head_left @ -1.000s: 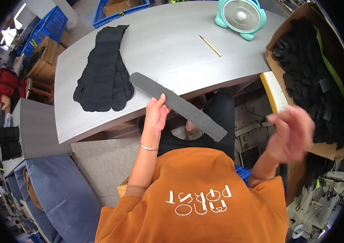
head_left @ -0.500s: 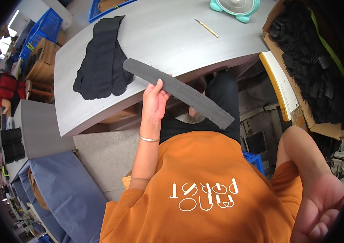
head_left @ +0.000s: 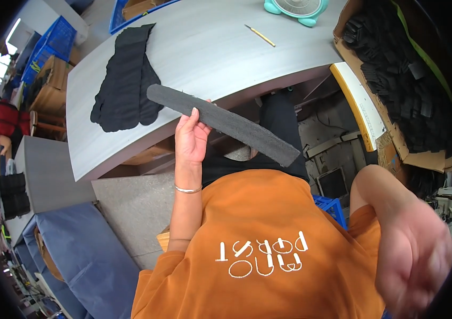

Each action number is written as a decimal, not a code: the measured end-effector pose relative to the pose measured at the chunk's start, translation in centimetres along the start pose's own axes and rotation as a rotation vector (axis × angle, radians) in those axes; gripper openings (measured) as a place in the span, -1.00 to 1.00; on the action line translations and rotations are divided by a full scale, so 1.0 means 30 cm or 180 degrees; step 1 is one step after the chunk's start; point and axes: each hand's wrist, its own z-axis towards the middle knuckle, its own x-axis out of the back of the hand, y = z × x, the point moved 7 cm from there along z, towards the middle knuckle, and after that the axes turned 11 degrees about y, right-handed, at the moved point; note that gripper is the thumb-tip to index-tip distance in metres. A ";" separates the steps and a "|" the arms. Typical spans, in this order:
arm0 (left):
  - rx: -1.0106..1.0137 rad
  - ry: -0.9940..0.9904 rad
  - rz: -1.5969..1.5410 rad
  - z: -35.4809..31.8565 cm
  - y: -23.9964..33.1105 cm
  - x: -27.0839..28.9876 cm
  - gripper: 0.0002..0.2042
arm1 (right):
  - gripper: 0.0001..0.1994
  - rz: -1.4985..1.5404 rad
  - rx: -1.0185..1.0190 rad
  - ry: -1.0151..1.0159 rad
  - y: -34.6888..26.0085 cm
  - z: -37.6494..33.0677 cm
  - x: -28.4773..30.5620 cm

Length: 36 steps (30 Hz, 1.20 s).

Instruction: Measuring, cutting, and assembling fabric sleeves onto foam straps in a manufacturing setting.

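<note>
The left hand [head_left: 191,139] grips a long dark grey foam strip [head_left: 220,123] near its middle, fingers wrapped over the upper edge and thumb underneath. The strip is held level in the air, one end reaching over the near edge of the grey table [head_left: 194,58], the other end hanging free above the lap. The right hand [head_left: 415,260] is down at the person's right side, close to the camera and blurred; it appears empty with loosely curled fingers, though whether it is fully open cannot be told.

On the table lies a flat pile of black pieces [head_left: 125,80], well apart from a thin yellow stick [head_left: 260,35] and the base of a teal fan [head_left: 296,9]. To the right, a cardboard box [head_left: 396,69] holds a large stock of black pieces.

Judgement: one strip is in hand and not yet set down; a small batch lies on the table, and much material remains in the box, so the work appears to be at an early to middle stage
</note>
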 end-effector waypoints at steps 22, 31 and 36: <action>0.0172 -0.0205 0.0678 -0.063 -0.120 -0.175 -0.71 | -0.76 0.1427 -0.6435 -0.0697 0.075 -1.157 -0.326; 0.0330 0.0076 0.0640 -0.055 -0.132 -0.120 -0.74 | -0.82 0.1589 -0.6479 -0.1026 0.037 -1.168 -0.367; 0.0467 0.0085 0.0689 -0.024 -0.146 -0.113 -0.74 | -0.85 0.1603 -0.6515 -0.1015 0.046 -1.186 -0.376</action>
